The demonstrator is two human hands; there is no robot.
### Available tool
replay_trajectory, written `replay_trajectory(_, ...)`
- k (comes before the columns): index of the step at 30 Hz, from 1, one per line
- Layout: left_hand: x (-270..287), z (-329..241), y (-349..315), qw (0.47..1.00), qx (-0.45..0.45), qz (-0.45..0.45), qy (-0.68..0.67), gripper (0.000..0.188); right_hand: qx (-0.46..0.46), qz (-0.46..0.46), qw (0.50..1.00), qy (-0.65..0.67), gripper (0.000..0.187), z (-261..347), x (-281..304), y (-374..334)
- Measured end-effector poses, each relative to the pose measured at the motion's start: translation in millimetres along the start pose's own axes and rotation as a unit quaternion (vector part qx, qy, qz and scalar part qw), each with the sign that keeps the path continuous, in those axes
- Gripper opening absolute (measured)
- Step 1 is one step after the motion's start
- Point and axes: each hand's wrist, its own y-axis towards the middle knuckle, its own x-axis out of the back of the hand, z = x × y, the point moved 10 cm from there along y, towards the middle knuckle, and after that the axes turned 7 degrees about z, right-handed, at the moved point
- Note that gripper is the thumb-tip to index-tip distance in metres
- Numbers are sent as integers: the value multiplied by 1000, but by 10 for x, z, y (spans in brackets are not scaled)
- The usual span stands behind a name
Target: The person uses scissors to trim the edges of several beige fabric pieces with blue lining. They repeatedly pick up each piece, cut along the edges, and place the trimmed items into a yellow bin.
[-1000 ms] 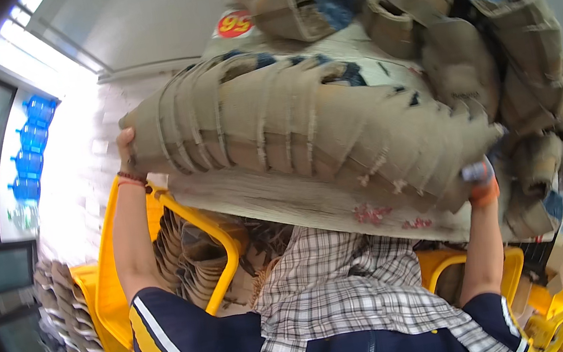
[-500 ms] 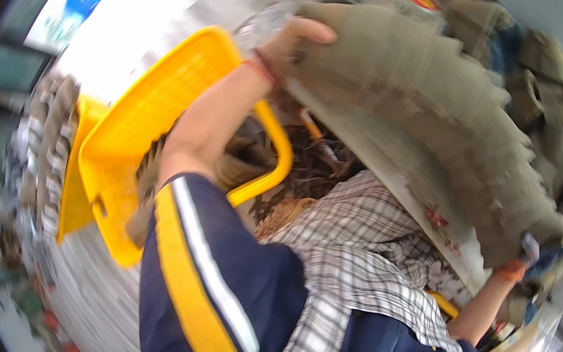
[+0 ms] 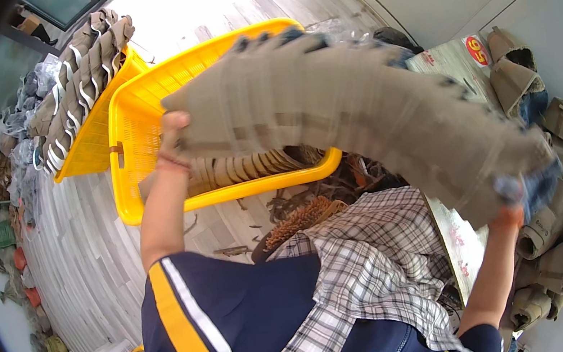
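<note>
Left hand (image 3: 175, 125) and right hand (image 3: 512, 197) grip opposite ends of brown stack (image 3: 328, 96); left part hides some of yellow basket (image 3: 127, 144).

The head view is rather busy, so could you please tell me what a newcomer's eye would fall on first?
First comes the long, curved stack of brown fabric pieces, held across the middle between the left hand and the right hand. Next is the bright yellow basket behind the stack's left half, with more brown pieces inside. A pile of brown rolls with blue patches fills the right side.
</note>
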Motion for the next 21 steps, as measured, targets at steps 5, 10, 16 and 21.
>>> replay_trajectory(5, 1448, -944, -797, 985, -82, -143, 43, 71, -88, 280, 953, 73, 26, -493, -2688, 1000)
replay_trajectory(10, 2400, -1642, -1458, 968, -137, -206, 32, 68, -156, 463, 870, 68, 38, -820, -4599, 1297)
replay_trajectory(16, 3479, -1431, -1679, 941, -58, -328, 57, 70, -160, 415, 889, -107, 43, -1937, -5110, 1723)
replay_trajectory(21, 4059, -160, -1404, 805, 233, -483, 255, 71, -162, 197, 913, -319, 62, -3243, -3750, 1603)
